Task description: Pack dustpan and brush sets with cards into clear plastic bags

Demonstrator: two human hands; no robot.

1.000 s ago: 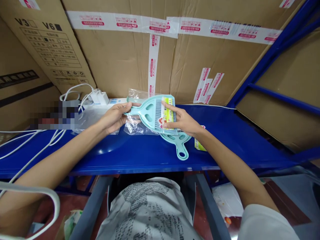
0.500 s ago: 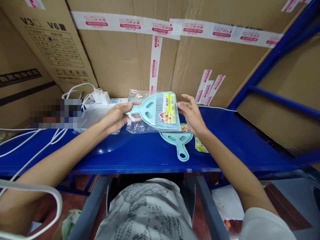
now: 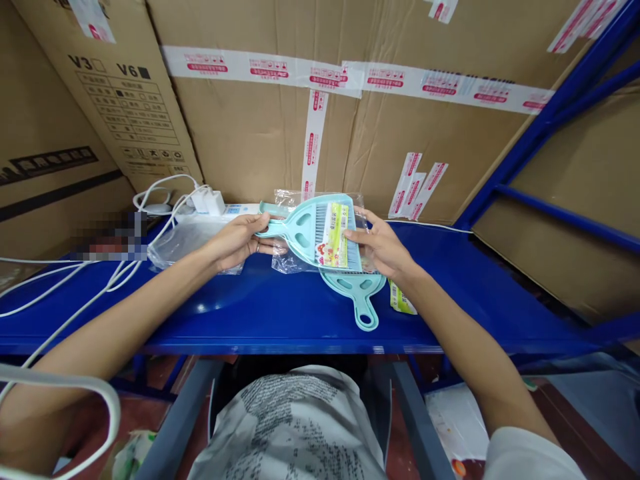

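A mint-green dustpan and brush set [image 3: 300, 227] is held level above the table, its handle pointing left. My left hand [image 3: 235, 243] pinches that handle, thumb on top and fingers beneath. At the wide end, my right hand [image 3: 384, 245] grips the edge, its thumb lying on the yellow-green label card [image 3: 336, 230]. Clear plastic film [image 3: 285, 262] lies behind and below the set. Under it on the table, a second mint-green dustpan [image 3: 361, 293] shows its handle toward me; its far part is covered. Another label card [image 3: 401, 300] lies near my right forearm.
The blue table [image 3: 280, 313] backs onto large cardboard boxes [image 3: 240, 133]. Clear plastic bags [image 3: 187, 243] lie on the left, beside white plugs [image 3: 207, 200] and trailing cables [image 3: 113, 273]. A blue metal frame [image 3: 505, 157] rises at the right.
My right hand has closed in on the wide end, its thumb now over the label. The set remains in my left hand at nearly the same place. The camera view has shifted slightly.
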